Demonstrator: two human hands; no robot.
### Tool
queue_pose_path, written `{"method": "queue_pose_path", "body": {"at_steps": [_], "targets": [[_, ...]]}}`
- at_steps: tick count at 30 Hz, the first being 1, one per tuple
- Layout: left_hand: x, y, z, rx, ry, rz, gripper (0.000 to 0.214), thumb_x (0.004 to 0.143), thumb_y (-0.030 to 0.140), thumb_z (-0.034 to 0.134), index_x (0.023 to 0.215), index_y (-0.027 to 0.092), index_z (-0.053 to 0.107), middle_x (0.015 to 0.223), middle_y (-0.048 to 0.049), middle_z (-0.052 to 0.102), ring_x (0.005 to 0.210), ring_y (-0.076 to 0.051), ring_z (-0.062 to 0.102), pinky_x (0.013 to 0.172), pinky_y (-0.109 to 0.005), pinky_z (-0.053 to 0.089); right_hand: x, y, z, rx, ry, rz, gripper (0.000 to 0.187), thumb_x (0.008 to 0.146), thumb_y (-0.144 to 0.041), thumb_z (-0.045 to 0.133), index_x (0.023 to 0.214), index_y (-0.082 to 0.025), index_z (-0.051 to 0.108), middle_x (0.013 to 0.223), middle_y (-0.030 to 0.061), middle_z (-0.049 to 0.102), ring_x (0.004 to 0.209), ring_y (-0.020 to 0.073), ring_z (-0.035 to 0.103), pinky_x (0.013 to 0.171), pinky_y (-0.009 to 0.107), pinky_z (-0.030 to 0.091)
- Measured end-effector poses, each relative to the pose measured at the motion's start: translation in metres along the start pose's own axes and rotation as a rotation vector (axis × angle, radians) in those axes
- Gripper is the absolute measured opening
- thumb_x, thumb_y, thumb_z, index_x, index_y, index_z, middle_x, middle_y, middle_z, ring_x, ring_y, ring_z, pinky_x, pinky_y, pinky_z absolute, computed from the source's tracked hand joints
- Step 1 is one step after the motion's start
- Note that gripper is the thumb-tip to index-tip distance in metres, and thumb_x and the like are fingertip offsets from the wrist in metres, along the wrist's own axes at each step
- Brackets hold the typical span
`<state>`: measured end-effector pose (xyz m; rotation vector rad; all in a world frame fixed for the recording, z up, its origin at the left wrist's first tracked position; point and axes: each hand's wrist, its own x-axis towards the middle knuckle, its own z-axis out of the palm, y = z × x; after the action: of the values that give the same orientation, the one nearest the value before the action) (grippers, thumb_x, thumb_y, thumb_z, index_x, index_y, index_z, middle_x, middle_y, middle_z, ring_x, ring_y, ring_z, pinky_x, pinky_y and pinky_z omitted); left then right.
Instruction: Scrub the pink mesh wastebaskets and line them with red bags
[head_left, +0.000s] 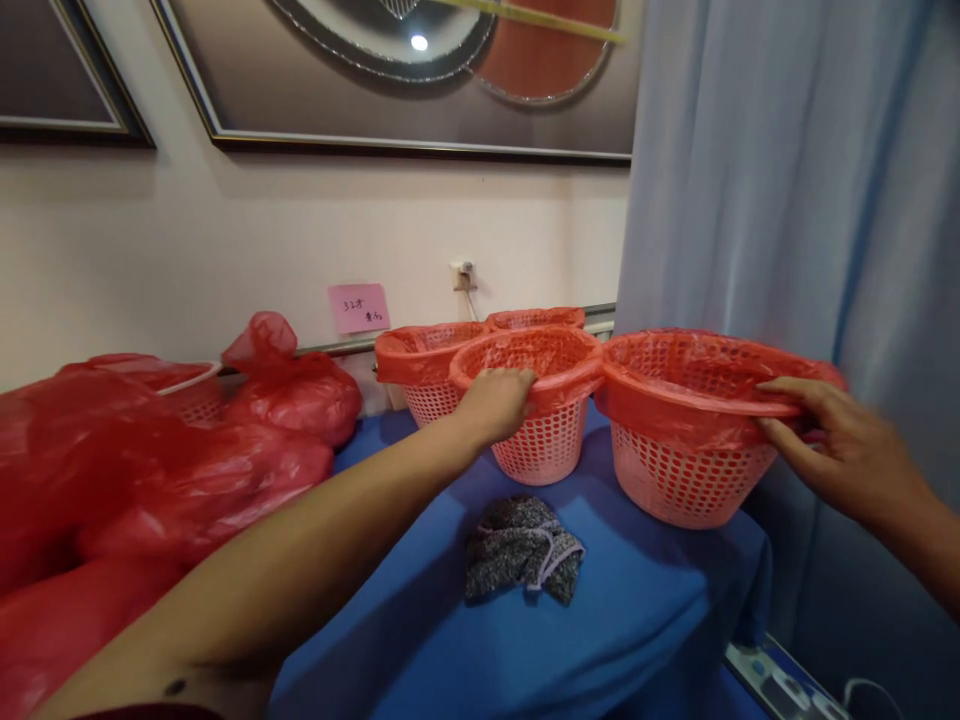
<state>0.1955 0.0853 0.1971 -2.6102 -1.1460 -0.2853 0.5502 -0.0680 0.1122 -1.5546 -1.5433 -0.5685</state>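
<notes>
My left hand [496,402] is closed over the front rim of a white perforated plastic basket [538,445] lined with a red plastic bag. To the right stands a larger lined basket [686,475] of the same sort. My right hand [844,435] grips its right rim, fingers over the top and thumb below. On the blue cloth in front of the baskets lies a crumpled dark grey speckled fabric piece [523,550] with pale lilac trim; neither hand touches it. Behind my left hand is another lined basket [429,365], with one more [536,319] farther back.
Full red plastic bags [172,470] are heaped on the left. A blue cloth [600,620] covers the table. At the back are a pink paper note [359,308] and a wall socket [463,276]. A curtain [757,180] hangs on the right, above a power strip [784,690].
</notes>
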Motion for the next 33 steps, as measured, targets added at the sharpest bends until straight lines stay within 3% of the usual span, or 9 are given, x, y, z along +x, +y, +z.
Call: {"method": "queue_pose_path", "body": {"at_steps": [4,6,12,17,24,27,30,33], "targets": [[-0.023,0.003,0.011,-0.029,0.239,0.085,0.039,0.09,0.022,0.06,0.128,0.016,0.056,0.128,-0.0115,0.065,0.121,-0.029,0.057,0.107,-0.047,0.04,-0.005,-0.002,-0.004,-0.006,0.034,-0.01,0.026,0.084,-0.046,0.056,0.096,-0.025,0.065,0.088,0.0045,0.072,0.072,0.0213,0.068,0.063,0.033,0.056],[-0.03,0.002,0.019,-0.055,0.295,0.092,0.035,0.092,0.014,0.053,0.127,0.017,0.058,0.125,-0.0102,0.067,0.117,-0.027,0.058,0.107,-0.047,0.039,-0.008,-0.004,-0.006,-0.018,0.044,-0.011,0.022,0.083,-0.044,0.057,0.094,-0.026,0.064,0.084,0.0039,0.071,0.07,0.0212,0.068,0.062,0.033,0.055],[-0.015,-0.006,0.04,-0.255,0.401,0.103,0.037,0.09,0.003,0.043,0.115,0.017,0.066,0.104,-0.0069,0.071,0.1,-0.022,0.063,0.098,-0.041,0.046,-0.016,0.0,-0.019,0.006,0.08,0.004,0.017,0.082,-0.042,0.059,0.093,-0.029,0.061,0.084,0.0045,0.068,0.071,0.0231,0.066,0.066,0.037,0.055],[-0.004,-0.012,0.047,-0.319,0.426,0.126,0.039,0.087,0.0,0.043,0.113,0.015,0.067,0.104,-0.0077,0.072,0.1,-0.022,0.063,0.096,-0.041,0.048,-0.02,0.013,-0.029,0.01,0.063,0.043,0.016,0.081,-0.04,0.057,0.093,-0.031,0.06,0.089,0.0061,0.067,0.076,0.0255,0.066,0.068,0.039,0.054],[-0.004,-0.01,0.046,-0.355,0.451,0.153,0.045,0.083,-0.001,0.044,0.12,0.016,0.063,0.117,-0.0091,0.07,0.112,-0.023,0.062,0.103,-0.044,0.047,-0.022,0.011,-0.023,0.034,0.063,0.027,0.022,0.085,-0.04,0.057,0.106,-0.034,0.061,0.107,0.0077,0.069,0.095,0.029,0.068,0.078,0.043,0.056],[-0.024,-0.002,0.04,-0.342,0.544,0.136,0.053,0.082,0.002,0.049,0.131,0.018,0.057,0.135,-0.0108,0.061,0.129,-0.026,0.052,0.112,-0.05,0.039,-0.027,0.006,-0.022,0.032,0.07,0.024,0.032,0.085,-0.042,0.057,0.117,-0.04,0.059,0.119,0.0078,0.067,0.095,0.0304,0.068,0.076,0.046,0.056],[-0.061,0.006,0.043,-0.357,0.61,0.105,0.047,0.087,0.01,0.052,0.133,0.021,0.055,0.139,-0.0107,0.058,0.136,-0.027,0.046,0.115,-0.052,0.035,-0.032,-0.006,-0.023,0.026,0.123,0.017,0.041,0.084,-0.041,0.057,0.125,-0.043,0.058,0.124,0.0093,0.065,0.087,0.0294,0.069,0.074,0.047,0.055],[-0.102,0.008,0.062,-0.422,0.619,0.017,0.036,0.092,0.015,0.05,0.126,0.023,0.059,0.137,-0.0093,0.06,0.136,-0.025,0.048,0.114,-0.05,0.037,-0.035,-0.025,-0.026,-0.009,0.204,-0.031,0.046,0.086,-0.038,0.058,0.131,-0.041,0.056,0.129,0.0129,0.062,0.108,0.0331,0.065,0.085,0.049,0.054]]}}
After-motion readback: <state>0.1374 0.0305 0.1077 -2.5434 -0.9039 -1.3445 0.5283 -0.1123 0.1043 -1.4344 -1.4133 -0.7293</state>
